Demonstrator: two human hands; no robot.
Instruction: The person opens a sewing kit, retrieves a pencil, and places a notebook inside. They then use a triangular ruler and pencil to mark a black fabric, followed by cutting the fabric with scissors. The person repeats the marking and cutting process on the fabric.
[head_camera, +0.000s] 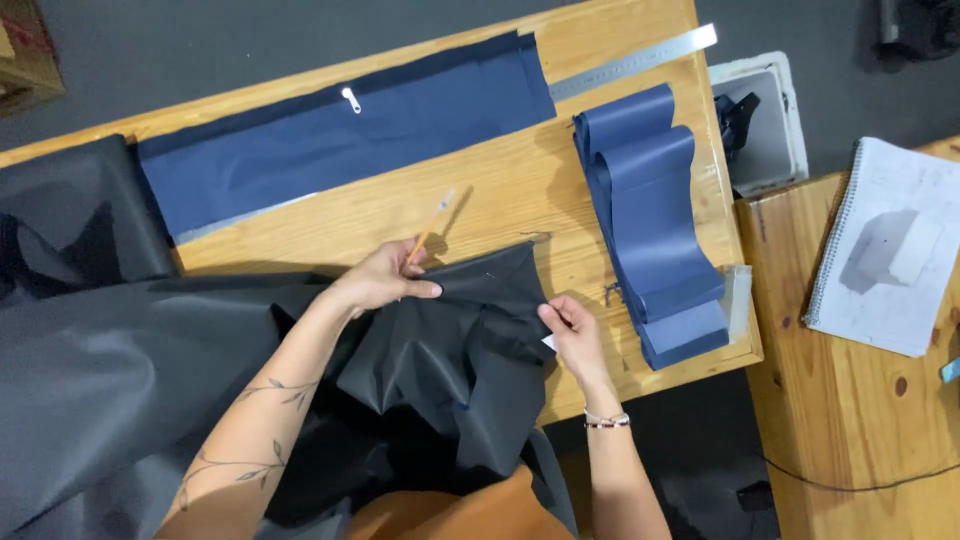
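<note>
My left hand (385, 280) rests on the black fabric (440, 350) near its top edge and holds an orange pencil (432, 228) that points up and to the right. My right hand (572, 335) pinches the black fabric's right edge together with a small white piece (549, 343). The black fabric spreads from the table's left side down over its front edge toward me. A long navy fabric strip (340, 135) with a zipper pull (351, 99) lies along the back of the wooden table (520, 185).
A folded stack of navy strips (650, 220) lies at the table's right end. A metal ruler (640, 62) sits at the back right. A white bin (765, 125) stands beyond the table. A spiral notebook (885, 245) rests on a second wooden table (860, 420).
</note>
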